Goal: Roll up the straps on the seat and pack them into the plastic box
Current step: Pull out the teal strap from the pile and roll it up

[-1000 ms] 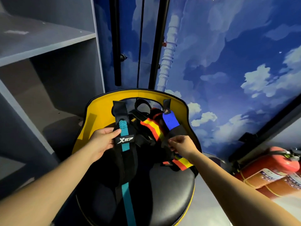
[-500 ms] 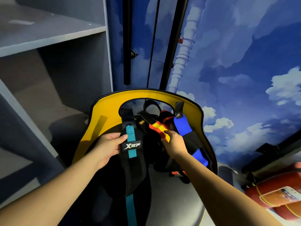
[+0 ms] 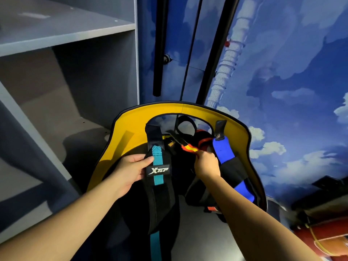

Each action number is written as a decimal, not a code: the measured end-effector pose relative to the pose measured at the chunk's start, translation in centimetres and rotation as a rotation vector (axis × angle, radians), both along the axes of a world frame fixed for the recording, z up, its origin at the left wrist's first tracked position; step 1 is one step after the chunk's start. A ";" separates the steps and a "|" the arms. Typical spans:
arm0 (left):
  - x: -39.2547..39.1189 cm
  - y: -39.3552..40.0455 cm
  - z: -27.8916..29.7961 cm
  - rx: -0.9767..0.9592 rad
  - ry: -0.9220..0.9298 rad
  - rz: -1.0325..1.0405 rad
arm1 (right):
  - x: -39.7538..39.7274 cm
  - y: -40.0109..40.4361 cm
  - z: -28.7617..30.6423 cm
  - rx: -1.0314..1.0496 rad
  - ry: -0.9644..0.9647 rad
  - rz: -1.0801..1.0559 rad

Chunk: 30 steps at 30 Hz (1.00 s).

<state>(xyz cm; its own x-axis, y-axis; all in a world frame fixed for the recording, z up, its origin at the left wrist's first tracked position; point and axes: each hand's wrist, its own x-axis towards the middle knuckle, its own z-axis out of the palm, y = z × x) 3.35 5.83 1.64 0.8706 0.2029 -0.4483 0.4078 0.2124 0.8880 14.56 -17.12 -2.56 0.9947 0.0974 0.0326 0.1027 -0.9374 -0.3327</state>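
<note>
Straps hang over a seat (image 3: pixel 131 127) with a yellow, curved back, seen from a camera worn on a person's head looking down at both bare forearms. At about 9 o'clock of the seat's middle, the left hand (image 3: pixel 130 170) holds the edge of a wide black strap with a teal stripe (image 3: pixel 157 166) and a white logo patch, thumb on top and fingers wrapped behind, a firm closed grip. At about 1 o'clock, the right hand (image 3: pixel 206 162) pinches the end of a red and yellow strap (image 3: pixel 189 148), fingers curled tight around it. A blue strap (image 3: pixel 223 151) hangs just beside that hand at 3 o'clock, draped down the seat's right side. Black buckles and webbing lie tangled between the two held straps. None of the straps looks rolled yet, so the task seems to be at its start, and the plastic box is not in view. Grey shelves (image 3: pixel 66 34) stand at 10 o'clock and a red fire extinguisher (image 3: pixel 323 240) lies at 5 o'clock. The risk from here is likely the tangle: pulling the red and yellow strap free could snag a buckle or drag neighbouring webbing along, and with both hands occupied on separate straps, a loose roll may spring open before it reaches the box.
</note>
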 end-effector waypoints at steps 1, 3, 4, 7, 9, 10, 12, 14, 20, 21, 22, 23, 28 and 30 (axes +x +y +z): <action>0.0 0.0 0.0 -0.006 -0.003 0.005 | 0.0 -0.3 0.3 0.064 -0.011 -0.040; 0.0 -0.1 0.0 -0.016 -0.010 0.020 | 0.2 -1.1 1.2 0.240 -0.035 -0.116; 0.0 -0.1 0.1 -0.018 -0.011 0.028 | 0.3 -1.5 1.8 0.309 -0.036 -0.140; -0.2 -0.2 0.6 -0.025 -0.019 0.038 | 0.7 -2.8 3.1 0.448 0.004 -0.193; -0.3 -0.3 1.0 -0.029 -0.031 0.038 | 0.7 -3.4 3.6 0.523 0.032 -0.223; -0.4 -0.4 1.2 -0.033 -0.035 0.038 | 0.5 -3.4 3.7 0.531 0.037 -0.217; -0.6 -0.5 1.3 -0.040 -0.039 0.040 | -0.2 -3.1 3.5 0.528 0.035 -0.178; -0.6 -0.5 1.3 -0.042 -0.040 0.029 | -1.4 -2.5 2.9 0.505 0.014 -0.115; -0.3 -1.1 1.1 -0.042 -0.057 0.012 | -3.4 -1.2 -0.2 0.234 0.026 0.202; -0.2 -1.2 1.0 -0.042 -0.059 0.007 | -3.4 -1.2 -0.6 0.179 0.060 0.254; -0.1 -1.3 0.9 -0.042 -0.060 0.000 | -3.3 -1.3 -0.7 0.137 0.098 0.284; 0.0 -1.3 0.7 -0.042 -0.058 -0.005 | -3.2 -1.4 -0.7 0.115 0.131 0.300; 0.6 -1.6 -0.1 -0.048 -0.045 -0.008 | -2.5 -2.5 0.2 0.067 0.174 0.393; 0.8 -1.8 -0.3 -0.054 -0.040 -0.010 | -2.0 -3.1 0.6 0.094 0.104 0.407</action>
<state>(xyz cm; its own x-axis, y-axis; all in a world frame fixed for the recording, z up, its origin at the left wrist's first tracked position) 4.19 4.00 1.31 0.8899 0.1707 -0.4231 0.3745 0.2563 0.8911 12.52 -20.19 -1.97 0.8744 0.4837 -0.0384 0.4190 -0.7928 -0.4426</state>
